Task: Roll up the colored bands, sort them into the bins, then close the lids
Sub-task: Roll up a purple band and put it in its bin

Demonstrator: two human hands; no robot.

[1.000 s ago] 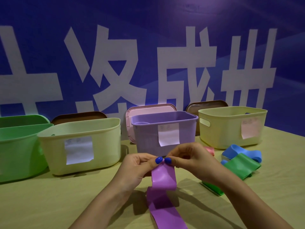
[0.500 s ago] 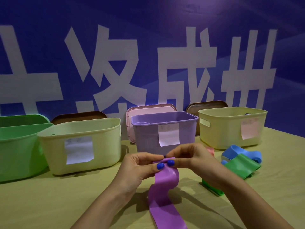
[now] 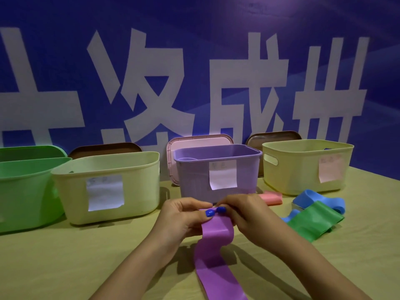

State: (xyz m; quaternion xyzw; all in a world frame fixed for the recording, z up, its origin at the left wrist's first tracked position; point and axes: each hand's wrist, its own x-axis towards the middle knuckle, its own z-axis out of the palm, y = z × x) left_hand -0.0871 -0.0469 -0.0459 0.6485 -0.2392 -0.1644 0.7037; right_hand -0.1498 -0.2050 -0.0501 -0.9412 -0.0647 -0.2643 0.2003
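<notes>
The long purple stretchy band hangs from both hands down to the table. The left hand and right hand pinch its top end, where the roll starts. It looks soft, light and floppy, so hold the end tight. Behind it, the open purple plastic bin shows nothing inside from here.

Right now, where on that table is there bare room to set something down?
Bare tabletop lies in front of the green bin and pale yellow bin, left of the purple band. The right is crowded with the green band, blue band and pink band.
</notes>
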